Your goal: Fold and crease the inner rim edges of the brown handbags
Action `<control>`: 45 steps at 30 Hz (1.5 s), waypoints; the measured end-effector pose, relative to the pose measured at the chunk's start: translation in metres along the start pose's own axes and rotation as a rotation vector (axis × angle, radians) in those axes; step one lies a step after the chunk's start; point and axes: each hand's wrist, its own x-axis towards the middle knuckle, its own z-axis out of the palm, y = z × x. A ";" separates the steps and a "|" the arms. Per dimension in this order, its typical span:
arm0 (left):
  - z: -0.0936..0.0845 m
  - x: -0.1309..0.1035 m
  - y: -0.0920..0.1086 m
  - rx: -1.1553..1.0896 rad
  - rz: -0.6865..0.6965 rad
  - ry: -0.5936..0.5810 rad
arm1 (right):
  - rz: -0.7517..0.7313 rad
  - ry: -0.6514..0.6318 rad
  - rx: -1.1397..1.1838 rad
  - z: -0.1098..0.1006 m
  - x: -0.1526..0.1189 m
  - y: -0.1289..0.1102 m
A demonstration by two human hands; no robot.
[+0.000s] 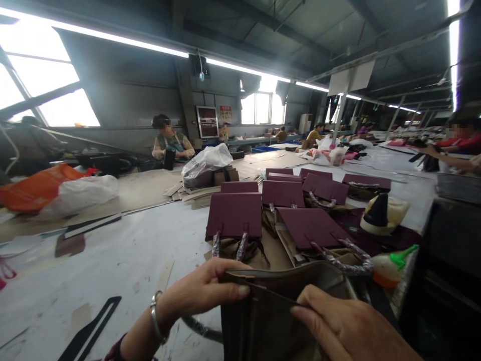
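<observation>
A dark olive-brown handbag stands in front of me at the table's near edge, its mouth partly open toward me. My left hand, with a silver bangle at the wrist, pinches the bag's top edge at the left corner. The thumb lies on the near side and the fingers go behind. Farther right, my right hand grips the same rim between thumb and bent fingers. Just beyond are several maroon bag panels with plastic-wrapped handles, the nearest a maroon panel behind my left hand. The bag's lower part is out of frame.
At right stand a bottle with a green nozzle and a tub with a black cone. Black strips lie at left. Farther off are a clear plastic bag, an orange bag and several people at work.
</observation>
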 end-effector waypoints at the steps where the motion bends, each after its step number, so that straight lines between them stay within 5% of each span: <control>1: 0.001 0.000 -0.002 0.015 0.003 0.036 | 0.017 0.010 -0.026 0.000 0.003 0.001; 14: 0.008 0.002 -0.010 0.164 0.070 0.234 | -0.102 0.299 -0.371 0.003 0.038 -0.004; 19: 0.011 0.003 -0.015 0.134 0.049 0.266 | -0.184 0.246 -0.382 -0.010 0.046 -0.005; 30: 0.011 0.009 -0.022 0.059 0.022 0.356 | -0.093 -0.014 -0.229 -0.018 0.056 0.000; 45: 0.016 0.008 -0.016 0.124 0.064 0.351 | -0.057 0.079 -0.237 -0.011 0.053 0.002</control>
